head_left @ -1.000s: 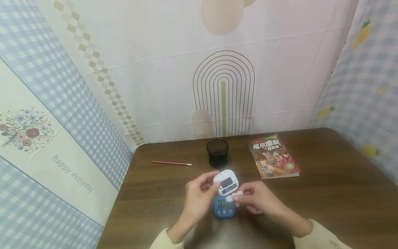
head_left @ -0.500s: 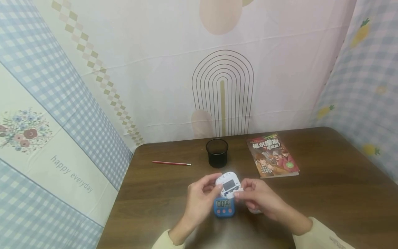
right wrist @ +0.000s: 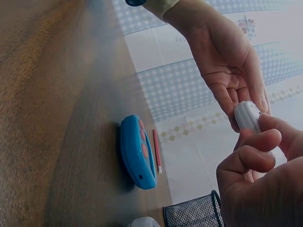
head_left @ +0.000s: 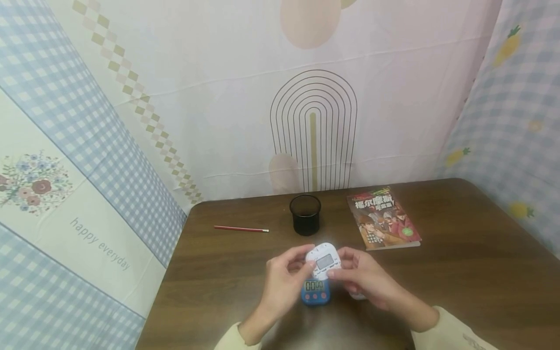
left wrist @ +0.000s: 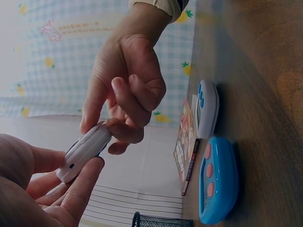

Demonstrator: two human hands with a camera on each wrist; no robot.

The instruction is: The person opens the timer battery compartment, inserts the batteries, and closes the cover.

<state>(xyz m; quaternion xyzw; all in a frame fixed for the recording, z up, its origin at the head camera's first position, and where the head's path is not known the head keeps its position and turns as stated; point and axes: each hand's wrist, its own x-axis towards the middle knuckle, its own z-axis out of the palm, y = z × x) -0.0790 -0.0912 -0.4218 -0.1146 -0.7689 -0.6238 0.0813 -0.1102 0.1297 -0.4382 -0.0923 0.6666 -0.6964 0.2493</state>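
A white digital timer (head_left: 325,256) is held above the table with its back turned up. My left hand (head_left: 286,277) grips its left side between thumb and fingers. At the lower right edge my right hand (head_left: 369,277) pinches the white battery cover, thumb on top, against the timer's back. The cover lies over the battery slot; whether it is fully seated I cannot tell. Just below the hands, a blue timer (head_left: 316,293) with pink buttons rests on the table, its display reading zeros. A second white timer (left wrist: 207,109) with blue buttons is mostly hidden under my right hand in the head view.
Behind the hands stands a black mesh pen holder (head_left: 306,215). A red pencil (head_left: 240,229) lies to its left on the brown wooden table (head_left: 210,282). Right of the holder is a comic-style book (head_left: 385,221). Patterned cloth hangs along the back and sides.
The battery cover, apart from the timer a second ago with the battery showing, has moved up onto the slot in my right fingers. The white timer has shifted slightly right and down.
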